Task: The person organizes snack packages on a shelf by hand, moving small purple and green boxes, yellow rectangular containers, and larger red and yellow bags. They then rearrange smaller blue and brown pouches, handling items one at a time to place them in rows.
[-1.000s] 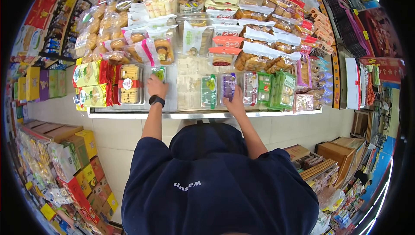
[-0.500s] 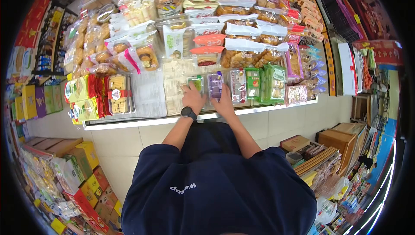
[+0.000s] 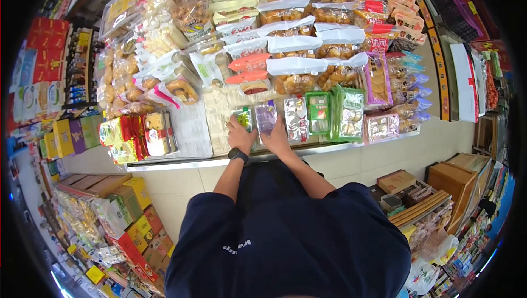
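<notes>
My left hand (image 3: 241, 136), with a dark watch (image 3: 238, 155) on its wrist, is closed around the near end of a green-labelled snack pack (image 3: 244, 116). Just to the right, my right hand (image 3: 276, 139) grips the near end of a purple snack pack (image 3: 266, 116), fingers along its right side and thumb at its lower left. Both packs lie flat, side by side, at the front of the display table. Right of them sit a white-and-red pack (image 3: 296, 118), a green tray pack (image 3: 318, 112) and a larger green bag (image 3: 349, 112). My palms hide the packs' near ends.
Rows of bagged pastries (image 3: 293, 81) cover the table's back. Red-and-yellow packs (image 3: 122, 139) and a biscuit pack (image 3: 158, 133) stand at the left, beside a bare grey board (image 3: 189, 130). A metal edge (image 3: 181, 163) runs along the front. Cartons (image 3: 137, 229) stand behind left, a wooden box (image 3: 451, 183) behind right.
The view has turned and shifted slightly, so the table appears tilted. My hands remain at the green and purple packs, which look little moved.
</notes>
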{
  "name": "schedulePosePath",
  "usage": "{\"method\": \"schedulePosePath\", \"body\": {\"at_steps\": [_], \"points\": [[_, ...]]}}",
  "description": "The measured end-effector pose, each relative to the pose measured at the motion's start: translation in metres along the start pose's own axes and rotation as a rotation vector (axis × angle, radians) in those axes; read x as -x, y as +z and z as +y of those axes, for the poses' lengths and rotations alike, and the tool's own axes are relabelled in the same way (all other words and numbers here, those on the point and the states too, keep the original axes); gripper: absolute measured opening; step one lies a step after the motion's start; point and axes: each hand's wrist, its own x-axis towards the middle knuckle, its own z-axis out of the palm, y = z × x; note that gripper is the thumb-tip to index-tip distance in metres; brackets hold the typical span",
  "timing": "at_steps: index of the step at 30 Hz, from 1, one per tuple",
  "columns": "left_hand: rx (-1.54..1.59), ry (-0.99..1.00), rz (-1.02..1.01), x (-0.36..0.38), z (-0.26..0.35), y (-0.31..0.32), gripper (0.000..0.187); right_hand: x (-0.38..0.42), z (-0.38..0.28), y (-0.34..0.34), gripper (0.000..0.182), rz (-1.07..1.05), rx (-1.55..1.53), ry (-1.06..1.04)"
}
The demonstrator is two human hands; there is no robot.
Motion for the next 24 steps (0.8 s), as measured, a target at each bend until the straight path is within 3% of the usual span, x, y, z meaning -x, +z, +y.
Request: {"method": "schedulePosePath", "body": {"at_steps": [6,8,10,12,15,17,19,24], "points": [[-0.023,-0.038,-0.015,-0.001,-0.006,0.005,0.096,-0.005,0.007,0.011,0.106,0.031,0.055,0.004],[-0.025,-0.047,-0.044,-0.004,-0.009,0.005,0.1,-0.004,-0.006,0.001,0.107,-0.004,-0.051,0.073],[0.02,-0.014,-0.066,-0.005,-0.017,0.002,0.099,-0.003,-0.009,0.006,0.104,0.097,0.08,-0.073],[0.109,0.061,-0.075,-0.004,-0.028,0.0,0.098,0.003,-0.024,0.005,0.098,0.192,0.239,-0.254],[0.238,0.277,-0.057,-0.015,-0.073,-0.014,0.095,0.015,-0.064,0.013,0.089,0.233,0.227,-0.251],[0.238,0.4,0.042,-0.028,-0.109,-0.037,0.094,0.015,-0.076,0.027,0.085,0.26,0.231,-0.293],[0.137,0.393,0.183,-0.043,-0.141,-0.098,0.095,0.016,-0.1,0.045,0.083,0.131,0.213,-0.303],[-0.172,0.151,0.474,-0.09,-0.261,-0.178,0.097,0.022,-0.117,0.124,0.078,0.048,0.207,-0.305]]}}
